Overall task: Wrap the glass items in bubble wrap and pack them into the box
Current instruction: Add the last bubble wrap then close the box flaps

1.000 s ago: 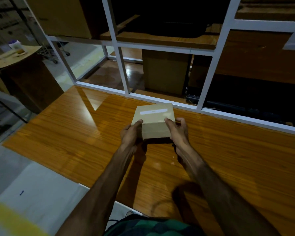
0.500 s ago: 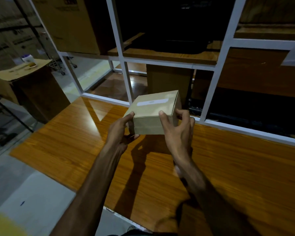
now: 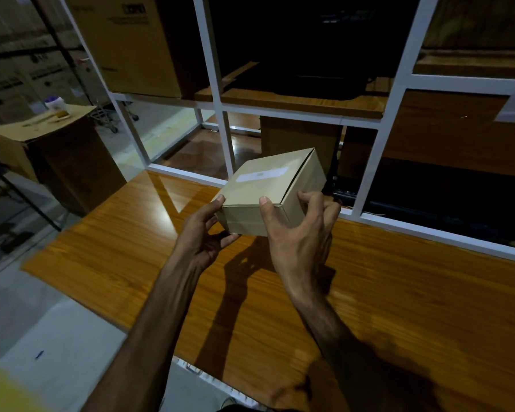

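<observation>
arms: you are showing both forearms bare, no sleeves
left hand (image 3: 204, 233): wearing nothing
right hand (image 3: 299, 242): wearing nothing

Counter (image 3: 384, 292): orange-brown wood grain top, glossy, light reflection near far left corner. Shadows of arms and box fall on middle part. Near edge cut at angle, pale floor (image 3: 42, 322) below on left. Far edge meets white frame (image 3: 188, 173) of shelf unit. Shelf board (image 3: 304, 101) behind frame, same wood colour; big cardboard carton (image 3: 137, 46) stands on it at left, dark object on it at middle, unclear what.
</observation>
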`<control>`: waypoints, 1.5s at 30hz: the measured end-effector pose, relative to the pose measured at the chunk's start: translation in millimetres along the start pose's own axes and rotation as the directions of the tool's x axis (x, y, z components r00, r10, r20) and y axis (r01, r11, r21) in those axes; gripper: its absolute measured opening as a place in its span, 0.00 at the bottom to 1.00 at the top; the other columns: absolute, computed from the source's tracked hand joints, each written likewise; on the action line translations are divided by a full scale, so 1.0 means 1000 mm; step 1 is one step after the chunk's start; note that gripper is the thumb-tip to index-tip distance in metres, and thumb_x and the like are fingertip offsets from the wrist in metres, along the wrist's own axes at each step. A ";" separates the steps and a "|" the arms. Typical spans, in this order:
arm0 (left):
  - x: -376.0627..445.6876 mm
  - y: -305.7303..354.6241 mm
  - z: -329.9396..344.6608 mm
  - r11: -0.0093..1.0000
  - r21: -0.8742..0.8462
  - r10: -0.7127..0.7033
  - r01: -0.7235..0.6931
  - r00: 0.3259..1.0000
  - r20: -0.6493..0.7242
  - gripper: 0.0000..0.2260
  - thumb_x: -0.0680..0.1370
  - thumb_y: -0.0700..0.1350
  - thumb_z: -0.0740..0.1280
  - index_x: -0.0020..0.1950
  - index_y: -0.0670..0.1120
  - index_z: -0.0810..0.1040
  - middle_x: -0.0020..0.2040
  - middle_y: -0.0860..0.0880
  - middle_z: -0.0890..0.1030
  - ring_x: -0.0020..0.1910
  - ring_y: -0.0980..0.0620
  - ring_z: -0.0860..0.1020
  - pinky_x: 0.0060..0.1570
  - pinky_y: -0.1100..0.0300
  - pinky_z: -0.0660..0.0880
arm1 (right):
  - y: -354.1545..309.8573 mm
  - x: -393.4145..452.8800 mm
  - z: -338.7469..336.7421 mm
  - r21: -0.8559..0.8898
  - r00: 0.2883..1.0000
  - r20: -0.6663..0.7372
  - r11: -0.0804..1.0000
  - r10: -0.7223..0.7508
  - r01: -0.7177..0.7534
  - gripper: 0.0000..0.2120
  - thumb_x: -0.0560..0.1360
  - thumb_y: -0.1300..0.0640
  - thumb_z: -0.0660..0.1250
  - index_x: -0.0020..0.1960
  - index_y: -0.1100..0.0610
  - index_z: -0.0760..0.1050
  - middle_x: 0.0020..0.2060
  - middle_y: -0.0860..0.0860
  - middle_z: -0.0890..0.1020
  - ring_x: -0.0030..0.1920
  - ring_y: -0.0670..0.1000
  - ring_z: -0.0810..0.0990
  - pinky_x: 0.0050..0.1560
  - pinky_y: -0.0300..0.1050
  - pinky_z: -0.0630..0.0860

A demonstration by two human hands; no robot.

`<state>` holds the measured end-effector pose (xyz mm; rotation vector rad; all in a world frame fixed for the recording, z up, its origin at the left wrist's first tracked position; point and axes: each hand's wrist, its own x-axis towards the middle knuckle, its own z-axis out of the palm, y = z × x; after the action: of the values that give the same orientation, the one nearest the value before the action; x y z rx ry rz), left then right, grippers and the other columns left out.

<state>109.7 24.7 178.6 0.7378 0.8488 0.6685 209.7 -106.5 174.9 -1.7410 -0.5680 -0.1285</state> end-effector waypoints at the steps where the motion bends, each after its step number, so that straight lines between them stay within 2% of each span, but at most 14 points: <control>1: 0.000 0.000 -0.002 1.000 0.000 0.004 -0.004 1.000 -0.003 0.22 0.77 0.48 0.76 0.69 0.46 0.77 0.68 0.42 0.76 0.61 0.34 0.79 0.55 0.41 0.83 | 0.000 -0.001 0.001 0.003 1.000 -0.004 1.000 0.002 -0.002 0.31 0.70 0.29 0.71 0.61 0.50 0.72 0.60 0.48 0.68 0.55 0.45 0.74 0.44 0.39 0.76; 10: -0.005 0.003 -0.008 0.998 0.021 0.060 -0.060 0.998 0.004 0.19 0.76 0.49 0.76 0.65 0.47 0.80 0.67 0.42 0.78 0.63 0.35 0.79 0.61 0.40 0.81 | 0.002 -0.012 0.010 0.061 0.999 -0.033 0.998 -0.003 0.005 0.31 0.70 0.28 0.69 0.63 0.48 0.72 0.59 0.45 0.67 0.56 0.45 0.74 0.46 0.44 0.79; 13: -0.010 0.001 -0.007 0.990 0.012 0.143 -0.142 0.990 -0.010 0.18 0.77 0.46 0.75 0.66 0.44 0.80 0.65 0.42 0.80 0.63 0.36 0.80 0.62 0.40 0.80 | 0.011 -0.012 0.015 0.196 0.999 -0.021 0.980 0.043 -0.038 0.29 0.71 0.31 0.70 0.64 0.47 0.72 0.60 0.44 0.67 0.59 0.44 0.73 0.48 0.48 0.84; 16: -0.017 -0.001 -0.003 0.962 0.056 0.270 -0.267 0.961 -0.054 0.17 0.76 0.43 0.76 0.63 0.42 0.81 0.60 0.43 0.84 0.62 0.38 0.82 0.62 0.39 0.80 | 0.029 -0.007 0.018 0.358 0.991 0.037 0.924 0.132 -0.137 0.21 0.73 0.35 0.71 0.62 0.41 0.72 0.64 0.46 0.72 0.64 0.50 0.76 0.52 0.54 0.84; 18: -0.022 -0.006 0.001 0.934 0.107 0.349 -0.340 0.934 -0.079 0.16 0.75 0.42 0.77 0.62 0.41 0.82 0.60 0.42 0.84 0.63 0.42 0.82 0.61 0.41 0.81 | 0.037 -0.004 0.016 0.459 0.975 0.100 0.861 0.196 -0.221 0.17 0.74 0.38 0.71 0.60 0.38 0.72 0.65 0.49 0.76 0.63 0.51 0.78 0.53 0.49 0.84; 21: -0.031 -0.014 0.010 0.911 0.110 0.409 -0.398 0.905 -0.114 0.17 0.74 0.40 0.77 0.62 0.39 0.83 0.59 0.43 0.85 0.59 0.47 0.84 0.58 0.41 0.83 | 0.045 0.002 0.012 0.542 0.960 0.135 0.793 0.245 -0.278 0.17 0.76 0.44 0.70 0.62 0.47 0.74 0.61 0.51 0.80 0.59 0.47 0.81 0.50 0.41 0.80; 23: -0.035 -0.019 0.013 0.887 0.143 0.455 -0.438 0.882 -0.121 0.18 0.73 0.42 0.79 0.62 0.40 0.83 0.60 0.45 0.84 0.58 0.50 0.84 0.57 0.42 0.83 | 0.052 0.007 0.012 0.558 0.944 0.168 0.762 0.284 -0.328 0.21 0.75 0.41 0.69 0.63 0.51 0.75 0.60 0.53 0.81 0.59 0.51 0.81 0.51 0.45 0.80; 26: -0.045 -0.029 0.022 0.827 0.202 0.553 -0.524 0.823 -0.128 0.20 0.73 0.44 0.80 0.63 0.43 0.82 0.63 0.47 0.82 0.57 0.51 0.84 0.53 0.50 0.85 | 0.064 0.015 0.014 0.556 0.890 0.246 0.696 0.385 -0.455 0.21 0.73 0.38 0.68 0.61 0.48 0.79 0.58 0.54 0.83 0.60 0.57 0.82 0.51 0.55 0.80; 30: -0.055 -0.050 0.045 0.701 0.334 0.706 -0.630 0.680 -0.199 0.18 0.71 0.46 0.81 0.57 0.52 0.79 0.62 0.56 0.74 0.64 0.53 0.77 0.48 0.64 0.83 | 0.072 0.020 0.018 0.622 0.773 0.406 0.472 0.488 -0.625 0.19 0.81 0.45 0.66 0.66 0.54 0.80 0.59 0.57 0.85 0.59 0.56 0.83 0.48 0.48 0.81; 33: -0.055 -0.064 0.056 0.630 0.411 0.768 -0.658 0.605 -0.209 0.19 0.69 0.52 0.82 0.55 0.58 0.77 0.58 0.67 0.70 0.69 0.53 0.71 0.52 0.50 0.84 | 0.080 0.020 0.024 0.619 0.695 0.518 0.343 0.498 -0.707 0.24 0.82 0.44 0.63 0.71 0.59 0.78 0.60 0.60 0.86 0.64 0.60 0.83 0.56 0.52 0.83; 37: -0.058 -0.074 0.063 0.518 0.556 0.843 -0.650 0.500 -0.200 0.20 0.69 0.53 0.81 0.54 0.63 0.76 0.57 0.73 0.65 0.65 0.67 0.64 0.57 0.44 0.81 | 0.085 0.017 0.028 0.552 0.625 0.596 0.309 0.504 -0.775 0.27 0.80 0.40 0.65 0.69 0.58 0.80 0.60 0.59 0.86 0.66 0.62 0.82 0.72 0.61 0.76; 40: -0.057 -0.074 0.061 0.509 0.551 0.848 -0.661 0.495 -0.190 0.20 0.68 0.54 0.80 0.55 0.65 0.75 0.57 0.74 0.65 0.65 0.68 0.64 0.56 0.44 0.82 | 0.090 0.016 0.029 0.546 0.621 0.594 0.311 0.511 -0.778 0.27 0.79 0.39 0.66 0.68 0.57 0.81 0.59 0.59 0.87 0.65 0.62 0.83 0.73 0.64 0.74; 42: -0.053 -0.072 0.058 0.547 0.505 0.828 -0.668 0.523 -0.203 0.19 0.67 0.56 0.80 0.54 0.62 0.77 0.56 0.72 0.67 0.67 0.61 0.68 0.55 0.47 0.83 | 0.089 0.017 0.029 0.575 0.643 0.576 0.309 0.504 -0.757 0.26 0.79 0.41 0.66 0.69 0.58 0.80 0.61 0.61 0.86 0.65 0.62 0.83 0.69 0.62 0.78; 45: -0.047 -0.063 0.050 0.679 0.334 0.732 -0.654 0.640 -0.234 0.18 0.69 0.49 0.82 0.56 0.52 0.80 0.60 0.59 0.72 0.67 0.53 0.73 0.48 0.66 0.82 | 0.085 0.021 0.024 0.582 0.669 0.515 0.355 0.536 -0.732 0.21 0.83 0.45 0.64 0.69 0.57 0.78 0.57 0.59 0.86 0.58 0.57 0.84 0.48 0.48 0.84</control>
<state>142.6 -62.7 171.0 1.1990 0.9675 1.4674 259.7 -89.3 101.2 -0.9966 -0.0047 0.8194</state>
